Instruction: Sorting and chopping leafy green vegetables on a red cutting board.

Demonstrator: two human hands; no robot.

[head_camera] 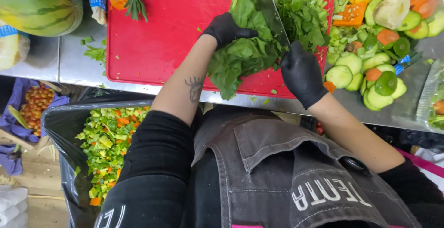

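Note:
My left hand [226, 29], in a black glove, presses down on a bunch of green leaves [240, 59] lying on a red cutting board [157, 29]. In my right hand [300, 73], also black-gloved, is the handle of a large knife [270, 10]. Its blade runs away from me across the leaves, just right of my left fingers. A pile of chopped greens [305, 15] sits on the board to the right of the blade. The bunch's loose ends hang over the board's near edge.
Cucumber slices, carrot pieces and other cut vegetables [370, 66] lie on the steel counter [78, 61] at the right. A watermelon [39, 3] stands at the far left. Below the counter, a black bin bag [111, 140] holds vegetable scraps, and a crate of small tomatoes [37, 103] sits beside it.

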